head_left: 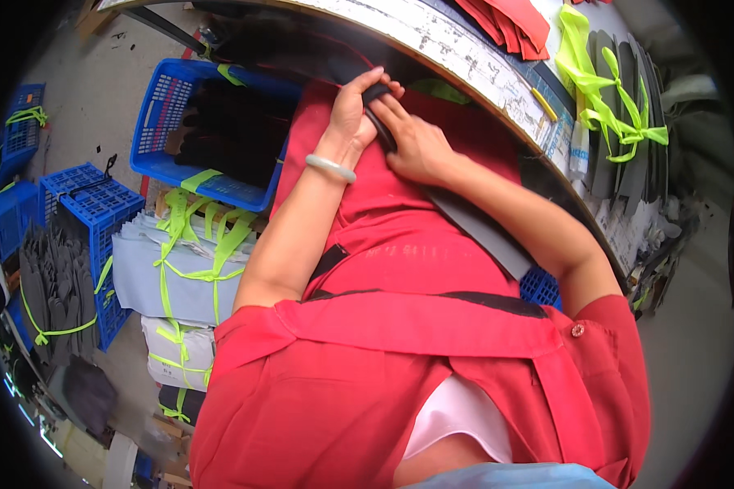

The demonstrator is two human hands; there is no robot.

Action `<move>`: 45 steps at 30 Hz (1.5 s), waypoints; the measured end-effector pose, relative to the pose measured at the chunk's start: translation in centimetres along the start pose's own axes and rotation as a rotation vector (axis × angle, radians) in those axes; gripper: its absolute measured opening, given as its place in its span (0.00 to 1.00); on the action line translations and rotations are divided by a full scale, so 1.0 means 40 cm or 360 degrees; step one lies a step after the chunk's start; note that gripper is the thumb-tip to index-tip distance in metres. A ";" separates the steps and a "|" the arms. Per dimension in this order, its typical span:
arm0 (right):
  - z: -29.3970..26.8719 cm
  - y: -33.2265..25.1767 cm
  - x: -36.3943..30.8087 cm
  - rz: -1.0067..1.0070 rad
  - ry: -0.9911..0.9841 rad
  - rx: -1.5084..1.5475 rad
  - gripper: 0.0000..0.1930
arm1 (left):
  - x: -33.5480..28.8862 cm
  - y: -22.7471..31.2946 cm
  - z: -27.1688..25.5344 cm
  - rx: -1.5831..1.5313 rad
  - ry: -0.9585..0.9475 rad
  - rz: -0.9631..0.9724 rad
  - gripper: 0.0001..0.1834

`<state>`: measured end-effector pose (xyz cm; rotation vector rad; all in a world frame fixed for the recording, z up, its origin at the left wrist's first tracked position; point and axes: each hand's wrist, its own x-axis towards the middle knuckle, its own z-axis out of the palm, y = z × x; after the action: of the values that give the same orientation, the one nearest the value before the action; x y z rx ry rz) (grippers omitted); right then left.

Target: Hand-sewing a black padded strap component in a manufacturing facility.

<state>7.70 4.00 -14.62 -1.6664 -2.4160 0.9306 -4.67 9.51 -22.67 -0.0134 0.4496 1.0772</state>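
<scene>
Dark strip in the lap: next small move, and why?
Probably slide the right hand down the dark strip to flatten it. Both hands pinch only its upper end: the left hand curls over the tip, the right presses beside it. The rest runs loose across the red apron toward the right elbow.

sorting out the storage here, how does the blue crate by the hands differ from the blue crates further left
The blue crate by the hands stands alone, tilted, and holds dark pieces, with a yellow-green strap over its near rim. The blue crates further left are stacked and hold bundles of grey pieces tied with the same strap. The left hand and right hand touch neither. Both are blue plastic with lattice walls.
</scene>
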 end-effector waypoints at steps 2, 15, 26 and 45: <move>0.005 0.008 0.053 -0.0072 0.0052 -0.0055 0.34 | 0.003 0.011 0.006 -0.0041 0.0063 0.0005 0.10; 0.020 0.009 0.089 -0.0133 -0.0096 0.0162 0.22 | -0.006 0.018 -0.004 -0.0178 0.0040 -0.0050 0.13; -0.027 -0.010 0.106 0.0047 -0.0222 -0.0010 0.34 | -0.022 0.029 0.048 -0.0201 0.0111 -0.0116 0.17; -0.033 -0.060 0.111 0.0110 -0.0127 0.0024 0.28 | -0.016 0.032 -0.013 -0.0348 -0.0143 0.0021 0.14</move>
<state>4.38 7.88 -13.57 -1.7506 -2.4084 1.0415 -6.19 9.46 -22.67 -0.1552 0.2499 1.1313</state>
